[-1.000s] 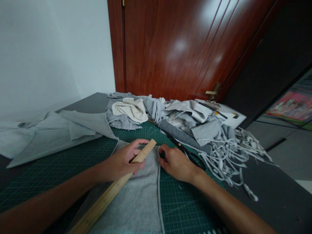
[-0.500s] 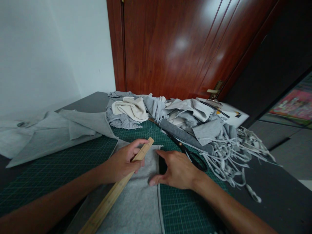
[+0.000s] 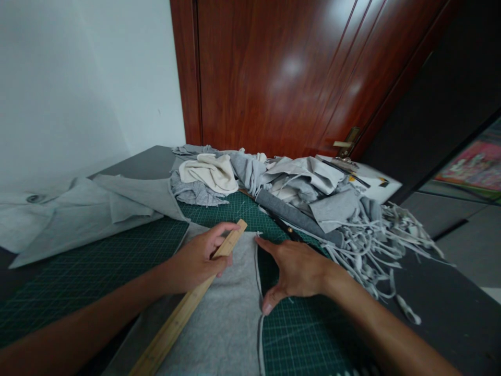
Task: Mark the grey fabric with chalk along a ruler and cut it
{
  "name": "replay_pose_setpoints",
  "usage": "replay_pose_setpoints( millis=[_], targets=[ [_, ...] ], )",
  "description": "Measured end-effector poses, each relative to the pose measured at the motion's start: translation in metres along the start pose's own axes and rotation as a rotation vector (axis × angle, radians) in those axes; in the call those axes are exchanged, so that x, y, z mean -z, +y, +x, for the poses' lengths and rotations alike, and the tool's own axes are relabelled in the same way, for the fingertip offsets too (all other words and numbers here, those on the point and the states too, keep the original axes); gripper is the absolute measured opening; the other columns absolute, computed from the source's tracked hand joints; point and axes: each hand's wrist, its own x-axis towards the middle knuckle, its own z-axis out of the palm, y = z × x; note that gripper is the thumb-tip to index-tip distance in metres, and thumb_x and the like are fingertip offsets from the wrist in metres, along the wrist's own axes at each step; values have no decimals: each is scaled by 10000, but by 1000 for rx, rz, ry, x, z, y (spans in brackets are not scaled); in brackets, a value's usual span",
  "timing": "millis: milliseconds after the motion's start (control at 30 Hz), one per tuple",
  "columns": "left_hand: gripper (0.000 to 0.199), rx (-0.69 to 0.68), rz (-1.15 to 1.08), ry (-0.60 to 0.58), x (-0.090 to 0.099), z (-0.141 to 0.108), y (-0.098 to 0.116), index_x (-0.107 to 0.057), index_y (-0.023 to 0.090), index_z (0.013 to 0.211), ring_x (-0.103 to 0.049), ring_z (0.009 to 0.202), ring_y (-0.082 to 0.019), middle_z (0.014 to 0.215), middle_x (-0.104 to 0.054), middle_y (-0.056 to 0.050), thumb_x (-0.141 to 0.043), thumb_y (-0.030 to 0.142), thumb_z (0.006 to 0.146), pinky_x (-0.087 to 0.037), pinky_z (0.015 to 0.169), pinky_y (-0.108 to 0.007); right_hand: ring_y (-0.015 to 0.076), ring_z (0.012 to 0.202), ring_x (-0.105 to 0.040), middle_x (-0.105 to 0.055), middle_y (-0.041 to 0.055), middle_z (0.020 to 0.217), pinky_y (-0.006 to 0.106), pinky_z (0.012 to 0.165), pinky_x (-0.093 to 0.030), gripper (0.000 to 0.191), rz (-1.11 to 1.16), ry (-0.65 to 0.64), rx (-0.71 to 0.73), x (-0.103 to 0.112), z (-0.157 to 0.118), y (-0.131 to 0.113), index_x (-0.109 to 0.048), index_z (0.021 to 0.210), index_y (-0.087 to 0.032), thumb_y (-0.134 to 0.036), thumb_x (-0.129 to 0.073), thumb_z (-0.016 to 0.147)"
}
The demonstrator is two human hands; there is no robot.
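Note:
My left hand [image 3: 203, 257] is closed around a wooden ruler [image 3: 183, 316], which lies slantwise over a grey piece of fabric [image 3: 230, 308]. The ruler's far end sticks out past my fingers. On the fabric's right edge rests my right hand [image 3: 291, 269], thumb and forefinger spread wide, the forefinger near the far corner and the thumb lower down the edge. Under the fabric is a green cutting mat [image 3: 309, 329]. Just beyond my right hand lies a pair of black scissors [image 3: 288, 230], its handles hidden behind the hand.
A heap of grey fabric scraps [image 3: 301, 177] with a cream cloth [image 3: 209, 172] spans the back. Thin fabric strips [image 3: 368, 250] tangle at the right. Another grey fabric piece [image 3: 90, 214] lies left. Behind the table stand a wooden door [image 3: 266, 78] and a white wall [image 3: 86, 89].
My right hand has shifted slightly right and its thumb has moved from on top of the fabric to the edge. The left hand and ruler have stayed in place.

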Motion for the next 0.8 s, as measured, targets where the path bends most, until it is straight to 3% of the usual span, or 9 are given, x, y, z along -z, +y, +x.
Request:
replay_pose_setpoints(
  millis=[200, 333, 400, 500, 567, 667, 733, 800],
  targets=[
    [683, -16, -4, 4, -1, -2, -1, -402, 228, 1523, -564, 634, -157, 805, -610, 38, -673, 322, 903, -407, 534, -242, 544, 1292, -661, -682, 330, 1431, 599, 1036, -527, 1467, 21, -33, -1, 3, -2, -4, -251, 1735, -75, -671, -986, 614],
    [674, -24, -10, 9, -2, -2, 0, -406, 222, 1524, -559, 619, -153, 794, -605, 46, -662, 311, 906, -417, 526, -241, 509, 1202, -713, -741, 316, 1311, 537, 957, -559, 1393, 18, -57, 31, 7, -7, -10, -283, 1715, -24, -689, -942, 685],
    [687, -18, -9, 18, -3, -2, 1, -403, 217, 1526, -562, 613, -155, 778, -596, 51, -664, 310, 897, -422, 522, -243, 431, 1090, -763, -801, 235, 1179, 456, 875, -568, 1162, 45, -18, 76, 6, -8, -15, -372, 1688, -62, -647, -871, 817],
    [695, -28, -3, 21, -3, -1, 0, -406, 211, 1519, -570, 603, -154, 775, -602, 52, -665, 300, 880, -419, 515, -243, 330, 994, -795, -832, 138, 1062, 380, 825, -553, 554, -10, 172, 70, 2, -7, -20, -573, 1548, -149, -408, -649, 1064],
    [691, -31, 1, 25, -3, -1, -1, -409, 209, 1511, -578, 602, -152, 793, -618, 46, -660, 291, 873, -425, 518, -246, 321, 1012, -797, -830, 144, 1084, 388, 854, -560, 351, -123, 281, -1, -3, -4, -18, -657, 1423, -147, -245, -523, 1113],
    [690, -25, 20, 48, -3, -2, -1, -410, 205, 1508, -580, 586, -151, 797, -628, 43, -653, 290, 868, -410, 506, -247, 363, 1087, -768, -803, 200, 1125, 446, 929, -576, 281, -223, 305, -75, -9, 1, -8, -734, 1242, -97, -105, -511, 1072],
    [694, -23, 31, 64, -4, -3, -1, -412, 199, 1508, -574, 569, -151, 773, -623, 48, -651, 288, 863, -391, 493, -245, 420, 1186, -718, -761, 251, 1200, 533, 1012, -559, 245, -254, 317, -108, -13, 1, -5, -749, 1200, -68, -101, -561, 1047],
    [703, -24, 31, 75, -5, -2, 0, -414, 192, 1508, -570, 553, -156, 738, -618, 55, -659, 286, 856, -385, 490, -245, 475, 1356, -609, -668, 311, 1382, 636, 1132, -487, 333, -234, 406, -112, -18, -3, -10, -693, 1333, -26, -193, -624, 1052]
  ],
)
